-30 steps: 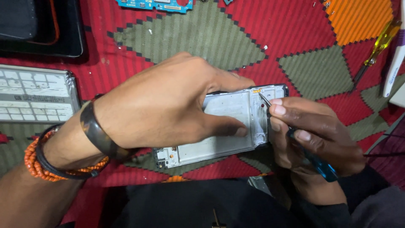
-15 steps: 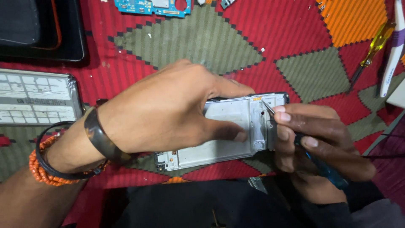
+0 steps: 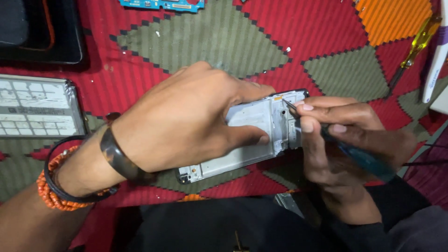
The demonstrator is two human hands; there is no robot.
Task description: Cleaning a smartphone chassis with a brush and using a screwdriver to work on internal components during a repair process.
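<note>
My left hand [image 3: 186,121] clamps an opened phone frame [image 3: 254,135], grey metal inside with a black rim, thumb pressed on its middle. The frame lies tilted on the patterned cloth [image 3: 210,42]. My right hand [image 3: 345,135] grips a blue-handled screwdriver [image 3: 364,161]; its thin metal tip touches the frame's upper right corner near a small yellow mark. Dark and orange bead bracelets circle my left wrist.
A blue circuit board [image 3: 163,4] lies at the top edge. A black tray [image 3: 37,32] sits top left, above a flat grey panel with white labels [image 3: 39,109]. A yellow-handled screwdriver [image 3: 415,46] and a white tool [image 3: 436,60] rest at the right.
Both hands and the phone frame stay nearly still; the screwdriver tip stays at the same corner. The view shifted slightly.
</note>
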